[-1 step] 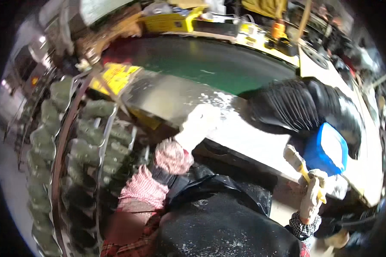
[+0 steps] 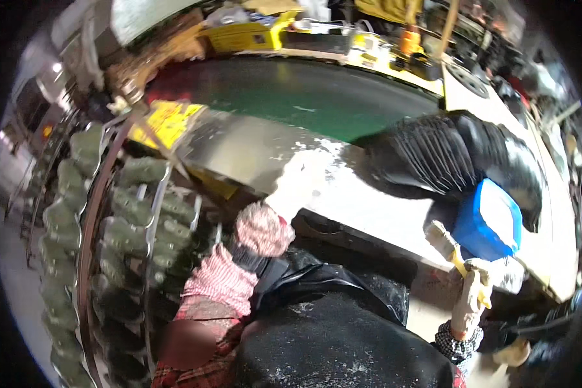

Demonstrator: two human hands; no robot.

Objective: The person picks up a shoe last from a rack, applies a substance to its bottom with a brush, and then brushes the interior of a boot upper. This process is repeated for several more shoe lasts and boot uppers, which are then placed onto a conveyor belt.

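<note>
My right hand (image 2: pixel 474 291), in a pale glove, is closed around the yellow handle of a brush (image 2: pixel 460 261). The brush's pale, thick head points up and left, beside a blue tub (image 2: pixel 472 227) with a whitish inside. My left hand (image 2: pixel 302 176), in a white glove, reaches over the near edge of a metal worktop (image 2: pixel 372 202). Strong glare washes out its fingers, so I cannot see whether they hold anything. A crumpled clear plastic bag (image 2: pixel 509 275) sits just below the tub, near my right hand.
Beyond the worktop lies a dark green belt (image 2: pixel 291 97). A black, shiny ribbed piece (image 2: pixel 427 155) rests across the right part, behind the tub. Left of me stands a metal rack (image 2: pixel 100 213) with several olive-green moulded pieces (image 2: pixel 64 220). A yellow box (image 2: pixel 242 37) is at the back.
The whole view has shifted slightly, so the worktop and tub appear a little further left and higher. Both hands keep nearly the same pose, the right still around the brush.
</note>
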